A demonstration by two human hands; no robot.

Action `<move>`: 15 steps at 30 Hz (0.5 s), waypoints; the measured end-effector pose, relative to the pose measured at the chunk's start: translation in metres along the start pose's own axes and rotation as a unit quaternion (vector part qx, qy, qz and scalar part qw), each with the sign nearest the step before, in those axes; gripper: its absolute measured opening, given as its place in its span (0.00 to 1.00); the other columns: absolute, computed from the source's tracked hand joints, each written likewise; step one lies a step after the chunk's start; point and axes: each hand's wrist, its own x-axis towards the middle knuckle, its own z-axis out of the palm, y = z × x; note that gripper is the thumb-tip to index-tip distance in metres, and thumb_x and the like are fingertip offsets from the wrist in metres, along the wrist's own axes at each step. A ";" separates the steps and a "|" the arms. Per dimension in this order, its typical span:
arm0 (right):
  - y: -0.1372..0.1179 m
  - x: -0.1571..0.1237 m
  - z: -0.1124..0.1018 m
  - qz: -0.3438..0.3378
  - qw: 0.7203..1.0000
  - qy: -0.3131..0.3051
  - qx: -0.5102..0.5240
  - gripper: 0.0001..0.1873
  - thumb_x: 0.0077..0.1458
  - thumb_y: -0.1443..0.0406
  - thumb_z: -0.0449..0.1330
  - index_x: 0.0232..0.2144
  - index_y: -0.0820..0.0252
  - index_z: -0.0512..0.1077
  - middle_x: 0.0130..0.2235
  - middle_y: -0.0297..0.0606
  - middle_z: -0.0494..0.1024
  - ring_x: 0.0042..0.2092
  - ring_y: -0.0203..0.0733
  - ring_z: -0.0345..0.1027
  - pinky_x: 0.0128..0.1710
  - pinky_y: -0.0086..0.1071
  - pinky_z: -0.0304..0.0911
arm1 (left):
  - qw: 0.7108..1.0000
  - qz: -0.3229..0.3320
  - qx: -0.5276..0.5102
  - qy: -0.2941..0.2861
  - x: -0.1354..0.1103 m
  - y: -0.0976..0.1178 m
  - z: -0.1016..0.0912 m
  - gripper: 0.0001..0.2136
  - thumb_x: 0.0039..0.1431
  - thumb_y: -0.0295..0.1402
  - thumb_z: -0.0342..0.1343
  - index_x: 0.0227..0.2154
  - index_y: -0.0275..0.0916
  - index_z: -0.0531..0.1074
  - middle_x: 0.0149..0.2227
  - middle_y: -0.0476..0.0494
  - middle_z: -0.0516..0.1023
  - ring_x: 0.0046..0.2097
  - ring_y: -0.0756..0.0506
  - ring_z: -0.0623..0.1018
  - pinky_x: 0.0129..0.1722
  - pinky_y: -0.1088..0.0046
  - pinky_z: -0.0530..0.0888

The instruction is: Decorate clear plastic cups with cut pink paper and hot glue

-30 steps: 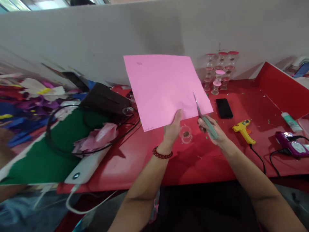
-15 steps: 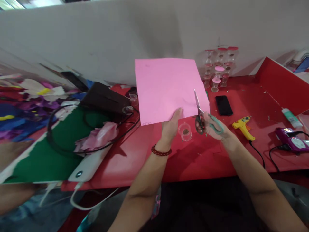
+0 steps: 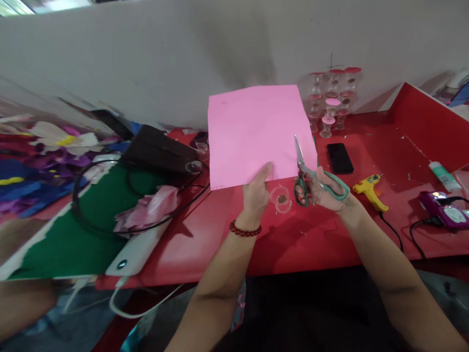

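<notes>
A large pink paper sheet (image 3: pixel 252 127) is held up above the red table, pinched at its lower edge by my left hand (image 3: pixel 257 193), thumb on the near face. My right hand (image 3: pixel 322 193) grips green-handled scissors (image 3: pixel 301 156), fingers in the loops. Their blades point up and lie over the sheet's right part; from here I cannot tell whether they are cutting. Below the sheet, between my hands, small clear plastic cups (image 3: pixel 281 200) rest on the table with a brown disc visible in them.
Stacked clear cups (image 3: pixel 332 102) with red and pink tops stand by the wall. To the right lie a phone (image 3: pixel 340 158), yellow glue gun (image 3: pixel 370 190), glue bottle (image 3: pixel 444 176) and purple power strip (image 3: pixel 445 210). Left are a green board (image 3: pixel 73 244), white power bank (image 3: pixel 135 254) and another person's arm (image 3: pixel 25 308).
The scissor handles have spread wider apart in my right hand. The pink sheet has tilted and shifted slightly, while my left hand keeps its pinch.
</notes>
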 end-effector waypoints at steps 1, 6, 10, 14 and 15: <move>0.001 0.000 0.000 -0.001 1.000 0.009 -0.005 0.32 0.54 0.37 0.70 0.46 0.54 0.73 0.33 0.35 0.78 0.32 0.39 0.73 0.32 0.33 0.71 | 1.000 -0.001 0.001 0.005 0.000 0.003 0.001 0.17 0.62 0.45 0.67 0.48 0.39 0.85 0.55 0.36 0.87 0.66 0.32 0.80 0.77 0.48 0.65; 0.009 0.004 0.000 -0.028 0.996 0.080 -0.034 0.27 0.55 0.42 0.71 0.41 0.56 0.75 0.35 0.36 0.77 0.33 0.36 0.71 0.30 0.29 0.69 | 0.997 -0.060 -0.028 0.044 -0.003 0.019 0.011 0.15 0.66 0.42 0.65 0.48 0.38 0.84 0.56 0.36 0.86 0.65 0.36 0.81 0.75 0.51 0.71; 0.009 0.004 0.001 -0.031 0.997 0.066 -0.023 0.29 0.51 0.40 0.73 0.38 0.56 0.75 0.35 0.36 0.77 0.34 0.36 0.72 0.31 0.28 0.71 | 0.998 -0.055 -0.012 0.027 -0.001 0.015 0.011 0.08 0.63 0.33 0.65 0.43 0.41 0.85 0.52 0.40 0.88 0.63 0.36 0.83 0.75 0.52 0.71; 0.006 0.004 0.000 0.001 0.998 0.054 -0.014 0.30 0.51 0.38 0.73 0.39 0.56 0.76 0.35 0.38 0.78 0.35 0.39 0.73 0.34 0.31 0.74 | 0.998 -0.055 0.010 0.008 0.003 0.006 0.005 0.10 0.66 0.34 0.62 0.46 0.40 0.85 0.53 0.40 0.88 0.59 0.37 0.85 0.71 0.57 0.75; 0.006 0.004 0.000 0.004 0.998 0.058 -0.017 0.30 0.51 0.39 0.73 0.40 0.56 0.77 0.35 0.38 0.79 0.36 0.39 0.74 0.34 0.31 0.74 | 0.998 -0.056 0.013 0.009 0.005 0.004 0.003 0.11 0.66 0.34 0.62 0.47 0.40 0.85 0.53 0.41 0.88 0.59 0.38 0.84 0.71 0.58 0.75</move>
